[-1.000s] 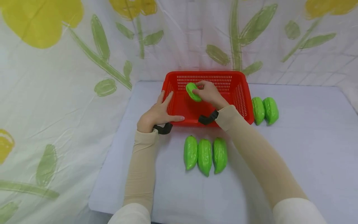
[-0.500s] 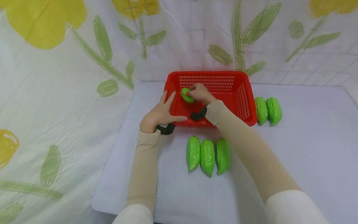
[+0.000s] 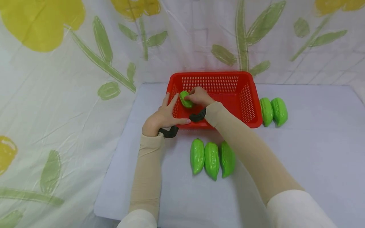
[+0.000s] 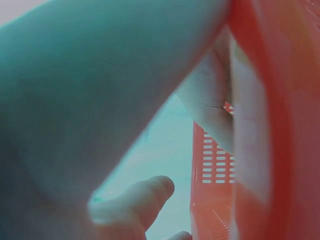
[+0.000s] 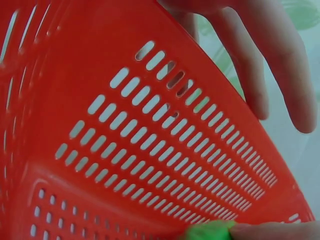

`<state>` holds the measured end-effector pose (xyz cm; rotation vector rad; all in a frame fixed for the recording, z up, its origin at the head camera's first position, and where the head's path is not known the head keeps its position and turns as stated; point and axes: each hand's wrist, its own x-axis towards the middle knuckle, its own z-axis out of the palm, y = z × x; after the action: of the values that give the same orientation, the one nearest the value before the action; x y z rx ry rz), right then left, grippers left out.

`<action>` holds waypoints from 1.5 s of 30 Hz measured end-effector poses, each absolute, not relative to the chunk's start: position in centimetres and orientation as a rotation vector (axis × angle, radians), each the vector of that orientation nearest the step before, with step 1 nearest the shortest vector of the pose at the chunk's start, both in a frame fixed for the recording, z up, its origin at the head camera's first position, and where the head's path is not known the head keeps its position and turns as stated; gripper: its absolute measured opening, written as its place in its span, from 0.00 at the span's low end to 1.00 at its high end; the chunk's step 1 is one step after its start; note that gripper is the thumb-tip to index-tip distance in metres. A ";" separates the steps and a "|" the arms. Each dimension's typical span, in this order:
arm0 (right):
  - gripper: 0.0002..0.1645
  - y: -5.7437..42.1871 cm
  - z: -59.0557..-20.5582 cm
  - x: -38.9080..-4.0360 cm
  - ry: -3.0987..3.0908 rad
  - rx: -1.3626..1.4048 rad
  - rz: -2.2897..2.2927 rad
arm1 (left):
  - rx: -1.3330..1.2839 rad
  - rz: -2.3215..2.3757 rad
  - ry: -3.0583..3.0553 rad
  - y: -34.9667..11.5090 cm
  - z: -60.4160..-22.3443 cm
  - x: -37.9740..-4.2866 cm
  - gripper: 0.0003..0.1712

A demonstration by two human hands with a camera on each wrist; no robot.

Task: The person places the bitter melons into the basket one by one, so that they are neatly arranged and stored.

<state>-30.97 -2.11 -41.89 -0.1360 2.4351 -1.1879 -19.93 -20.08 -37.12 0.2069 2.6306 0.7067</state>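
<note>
One glossy green pod-shaped fruit point(image 3: 186, 104), pinched at the fingertips of the right hand point(image 3: 199, 96), sits inside a red perforated plastic basket point(image 3: 225, 98), near its left wall. Left hand point(image 3: 162, 117): fingers spread at the basket's rim.

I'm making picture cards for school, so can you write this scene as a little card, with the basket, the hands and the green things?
Basket: red, slotted, on the table
Right hand: pinches one green piece inside the basket
Left hand: fingers spread on the basket's near left corner
In front: three green pieces in a row
Right of basket: two green pieces, side by side
Behind: flowery sheet
</note>
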 end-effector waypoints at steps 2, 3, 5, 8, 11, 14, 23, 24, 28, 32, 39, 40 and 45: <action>0.18 -2.2 -42.1 -31.0 2.446 -0.155 -1.169 | 0.200 0.711 2.627 -20.1 -37.1 -19.9 0.70; 0.20 -2.3 -42.2 -31.0 2.450 -0.168 -1.161 | 0.196 0.713 2.625 -20.1 -37.0 -19.8 0.70; 0.24 -2.3 -42.3 -31.0 2.447 -0.187 -1.156 | 0.191 0.711 2.622 -20.1 -36.9 -19.7 0.70; 0.24 -2.3 -42.3 -30.9 2.423 -0.201 -1.173 | 0.191 0.714 2.620 -20.0 -36.8 -19.6 0.70; 0.24 -2.1 -42.3 -30.8 2.390 -0.215 -1.175 | 0.197 0.716 2.619 -19.9 -36.7 -19.6 0.70; 0.25 -2.0 -42.4 -30.7 2.370 -0.239 -1.172 | 0.205 0.720 2.618 -19.7 -36.7 -19.5 0.70; 0.25 -1.9 -42.4 -30.6 2.336 -0.244 -1.193 | 0.206 0.721 2.616 -19.8 -36.9 -19.6 0.70; 0.26 -1.9 -42.3 -30.5 2.338 -0.240 -1.191 | 0.204 0.721 2.615 -19.8 -36.9 -19.6 0.70; 0.27 -1.8 -42.1 -30.4 2.349 -0.233 -1.192 | 0.200 0.724 2.614 -19.8 -36.8 -19.6 0.70; 0.26 -1.8 -42.0 -30.3 2.349 -0.219 -1.196 | 0.193 0.729 2.612 -19.8 -36.8 -19.6 0.70; 0.25 -1.7 -41.7 -30.0 2.312 -0.204 -1.229 | 0.203 0.716 2.619 -19.9 -37.0 -19.7 0.70; 0.25 -1.7 -41.7 -29.9 2.307 -0.206 -1.231 | 0.205 0.712 2.622 -19.9 -37.0 -19.7 0.70; 0.26 -1.6 -41.4 -29.7 2.306 -0.208 -1.230 | 0.205 0.709 2.624 -19.9 -37.0 -19.7 0.69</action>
<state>-29.72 -1.61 -41.40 -0.2081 2.3061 -1.2302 -19.70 -19.91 -36.97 0.2046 2.6239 0.7087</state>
